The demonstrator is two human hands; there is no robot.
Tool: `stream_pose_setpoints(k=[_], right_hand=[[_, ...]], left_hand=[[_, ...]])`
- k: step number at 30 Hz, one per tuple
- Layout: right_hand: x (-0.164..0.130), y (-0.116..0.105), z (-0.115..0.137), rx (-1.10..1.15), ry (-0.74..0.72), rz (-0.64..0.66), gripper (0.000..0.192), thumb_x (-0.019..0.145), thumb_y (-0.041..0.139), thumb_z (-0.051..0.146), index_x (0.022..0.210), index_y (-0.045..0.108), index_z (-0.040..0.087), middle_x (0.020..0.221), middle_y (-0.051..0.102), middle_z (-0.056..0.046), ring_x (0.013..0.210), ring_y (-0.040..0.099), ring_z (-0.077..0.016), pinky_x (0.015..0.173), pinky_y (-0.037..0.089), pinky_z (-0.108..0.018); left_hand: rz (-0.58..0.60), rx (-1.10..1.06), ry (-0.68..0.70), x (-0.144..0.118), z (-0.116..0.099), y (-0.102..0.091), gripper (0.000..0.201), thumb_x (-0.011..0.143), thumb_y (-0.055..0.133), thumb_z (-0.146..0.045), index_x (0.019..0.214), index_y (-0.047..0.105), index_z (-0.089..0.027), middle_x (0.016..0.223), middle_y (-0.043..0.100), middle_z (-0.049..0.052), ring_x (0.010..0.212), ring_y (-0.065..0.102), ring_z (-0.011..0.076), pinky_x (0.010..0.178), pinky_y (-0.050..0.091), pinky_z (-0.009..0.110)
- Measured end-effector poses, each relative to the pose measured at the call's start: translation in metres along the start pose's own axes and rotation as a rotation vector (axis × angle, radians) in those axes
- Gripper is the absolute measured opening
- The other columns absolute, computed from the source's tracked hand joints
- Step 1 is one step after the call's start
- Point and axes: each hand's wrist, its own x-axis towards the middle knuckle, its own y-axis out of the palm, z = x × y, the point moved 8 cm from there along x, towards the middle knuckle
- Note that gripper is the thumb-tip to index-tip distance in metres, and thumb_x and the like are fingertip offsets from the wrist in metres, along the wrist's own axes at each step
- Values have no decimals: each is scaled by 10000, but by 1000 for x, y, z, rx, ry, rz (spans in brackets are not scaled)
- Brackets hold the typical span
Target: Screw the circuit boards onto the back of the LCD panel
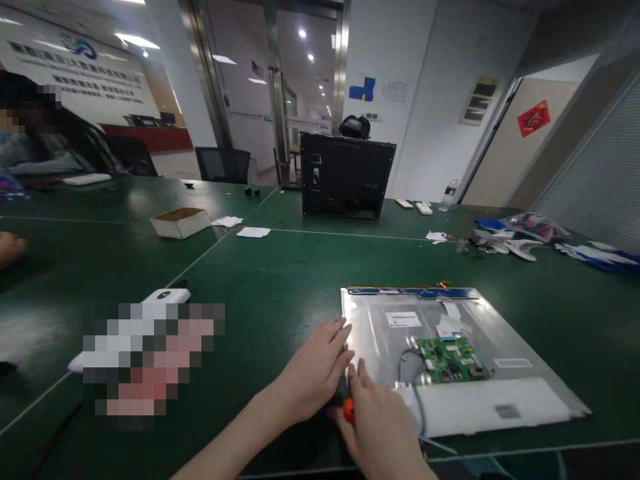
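Left hand [313, 373]: wrapped around the dark top of the screwdriver [348, 408].
Right hand [385, 427]: closed on the orange part, low down.
Screwdriver: between both hands, by the near-left corner of the metal panel [370, 327].
Doing it well: hold tool straight, press softly.
In the way: grey wire [406, 363] and green board [453, 360] close by.
Around: black box [346, 175] far back on the green tabletop [270, 280].

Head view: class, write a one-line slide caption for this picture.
Left hand and right hand grip a black-and-orange tool beside a metal display panel with a green circuit board, on a green table.
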Motion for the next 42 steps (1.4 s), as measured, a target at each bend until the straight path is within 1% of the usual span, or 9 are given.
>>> stream_pose_setpoints(k=[4, 9, 13, 16, 21, 24, 28, 32, 42], right_hand=[[-1, 9, 48, 80, -125, 65, 562, 754, 696, 368, 1244, 583, 118, 1250, 628, -247, 814, 729, -356, 632, 566, -423], [-1, 21, 98, 64, -268, 98, 586, 682, 756, 472, 1121, 633, 105, 1082, 682, -229, 743, 719, -346, 540, 563, -412], [-9, 18, 104, 97, -285, 67, 433, 726, 757, 408, 1072, 643, 174, 988, 727, -126, 728, 718, -305, 556, 560, -385], [-19, 0, 81, 160, -309, 2, 340, 763, 723, 384, 1061, 647, 238, 972, 744, -62, 696, 714, -263, 535, 526, -319], [-24, -49, -12, 104, -123, -293, 267, 893, 574, 315, 1142, 658, 264, 1092, 743, -71, 798, 726, -219, 640, 528, -270], [-22, -57, -74, -48, 71, -311, 299, 955, 457, 311, 1154, 672, 253, 1139, 732, -85, 826, 737, -245, 650, 551, -314], [-21, -50, -128, -143, 204, -283, 312, 940, 471, 294, 1163, 685, 247, 1236, 690, -94, 909, 737, -258, 695, 578, -336], [-23, -34, -141, -125, 214, -239, 386, 971, 406, 336, 1262, 638, 236, 1339, 618, -84, 998, 719, -280, 769, 597, -399], [-29, -22, -120, -114, 163, -224, 415, 979, 364, 339, 1281, 624, 224, 1365, 592, -112, 920, 739, -268, 702, 604, -386]], left_hand=[[-15, -62, -6, 4, 10, -11, 497, 1030, 245, -376, 1410, 471, -150, 1516, 427, 114, 1413, 370, 228, 1164, 316, 423], [85, 12, -42, 2, 34, 4, 538, 1033, 223, -392, 1440, 427, -106, 1536, 384, 133, 1445, 309, 232, 1165, 301, 415], [85, 198, -18, -7, 52, 12, 557, 1023, 276, -408, 1491, 347, -114, 1568, 307, 138, 1465, 256, 250, 1185, 249, 434], [73, 301, 2, -19, 62, 10, 564, 1021, 302, -409, 1501, 331, -115, 1566, 305, 144, 1465, 253, 267, 1188, 238, 456], [66, 314, 29, -37, 72, -3, 582, 1019, 325, -468, 1500, 348, -142, 1556, 318, 139, 1445, 301, 281, 1169, 293, 471], [37, 308, 18, -44, 78, -11, 553, 1015, 342, -460, 1472, 410, -157, 1525, 385, 127, 1404, 384, 280, 1152, 336, 467], [-56, 320, 7, -50, 86, -18, 492, 1008, 351, -417, 1421, 501, -195, 1472, 476, 93, 1339, 484, 260, 1137, 373, 441], [-91, 382, -23, -53, 94, -21, 491, 996, 333, -409, 1383, 550, -199, 1431, 531, 82, 1310, 518, 260, 1123, 392, 440], [-83, 440, -142, -58, 94, -23, 520, 953, 323, -361, 1320, 599, -118, 1386, 569, 133, 1284, 542, 283, 1106, 404, 473]])
